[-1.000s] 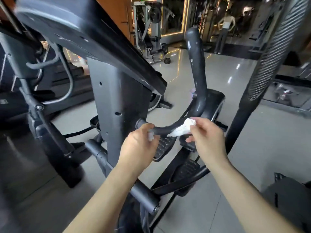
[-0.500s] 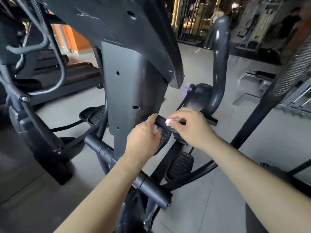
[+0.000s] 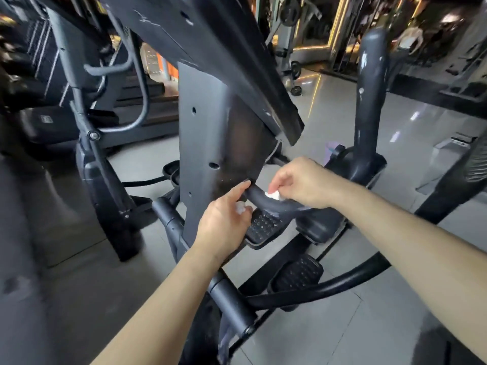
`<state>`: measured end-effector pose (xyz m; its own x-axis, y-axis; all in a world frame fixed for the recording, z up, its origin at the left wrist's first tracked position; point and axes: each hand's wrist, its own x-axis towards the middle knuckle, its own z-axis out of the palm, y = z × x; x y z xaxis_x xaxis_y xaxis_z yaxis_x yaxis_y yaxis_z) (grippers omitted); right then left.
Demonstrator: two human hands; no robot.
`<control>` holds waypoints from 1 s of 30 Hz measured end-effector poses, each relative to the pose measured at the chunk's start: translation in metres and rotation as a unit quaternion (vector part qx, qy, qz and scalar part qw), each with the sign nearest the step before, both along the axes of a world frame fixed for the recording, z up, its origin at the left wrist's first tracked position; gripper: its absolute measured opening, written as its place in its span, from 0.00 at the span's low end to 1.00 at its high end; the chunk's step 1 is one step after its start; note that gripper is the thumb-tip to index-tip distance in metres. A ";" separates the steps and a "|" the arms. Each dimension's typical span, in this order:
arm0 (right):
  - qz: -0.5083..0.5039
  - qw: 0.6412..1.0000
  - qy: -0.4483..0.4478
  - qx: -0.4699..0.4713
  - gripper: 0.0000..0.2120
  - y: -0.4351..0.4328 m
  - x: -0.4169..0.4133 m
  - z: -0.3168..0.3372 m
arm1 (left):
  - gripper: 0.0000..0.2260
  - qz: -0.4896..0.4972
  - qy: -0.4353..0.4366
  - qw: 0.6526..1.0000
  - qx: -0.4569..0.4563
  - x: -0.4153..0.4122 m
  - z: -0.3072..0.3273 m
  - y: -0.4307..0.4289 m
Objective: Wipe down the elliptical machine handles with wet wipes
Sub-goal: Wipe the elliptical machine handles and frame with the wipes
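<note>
Two bare arms reach in from the bottom edge. A black near pedal (image 3: 299,273) sits low between them, over the grey tile floor (image 3: 342,333). The left hand (image 3: 224,225) is curled around a small white wad (image 3: 240,207), held by the thumb and fingers. Its pointing finger is stretched up and touches the handle (image 3: 259,198) right where the bar comes out of the post (image 3: 208,143). The right hand (image 3: 303,184) comes in from the right. It pinches a white wipe (image 3: 272,195) with thumb and fingertips and holds it on top of the handle, just beside the left hand. The handle is a bent black bar. It runs to the right under the right hand and then turns up into a tall grip (image 3: 370,101) farther back. A far pedal (image 3: 263,227) with little dots lies just under the bar. The post is grey with a few round holes, and a dark slanted console (image 3: 210,48) hangs over it. Behind, on the left, stands a treadmill (image 3: 137,101). Far at the back is a weight machine (image 3: 292,35) next to glowing yellow lights, and it all looks blurry there.
</note>
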<state>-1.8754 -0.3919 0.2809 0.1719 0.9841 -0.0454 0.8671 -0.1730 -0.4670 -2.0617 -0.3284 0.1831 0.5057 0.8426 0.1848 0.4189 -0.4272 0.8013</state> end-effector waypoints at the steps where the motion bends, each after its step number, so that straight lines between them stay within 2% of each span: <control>1: 0.020 0.999 -0.015 -0.024 0.16 -0.002 0.009 0.005 | 0.24 0.012 -0.009 1.000 -0.013 0.002 0.001 -0.003; 7: 0.048 0.995 0.036 0.082 0.09 0.014 0.004 -0.015 | 0.23 0.068 -0.048 0.995 -0.057 0.016 0.000 -0.019; 13: 0.129 0.991 -0.031 -0.020 0.13 0.003 0.031 0.011 | 0.24 0.069 -0.053 0.995 -0.058 0.018 0.000 -0.021; 17: 0.096 0.989 0.084 0.079 0.03 0.018 0.004 -0.006 | 0.22 0.042 -0.044 0.997 -0.051 0.015 0.003 -0.015; 21: 0.098 0.990 0.034 0.096 0.01 0.008 -0.007 -0.022 | 0.21 0.031 -0.040 0.997 -0.055 0.011 0.003 -0.011; 26: 0.099 0.994 -0.043 0.012 0.06 -0.020 0.011 0.001 | 0.23 0.014 -0.044 0.997 -0.060 0.008 -0.003 -0.007; 30: 0.091 0.991 -0.003 0.099 0.03 -0.002 -0.012 -0.021 | 0.22 0.008 -0.033 0.998 -0.046 0.006 -0.002 -0.004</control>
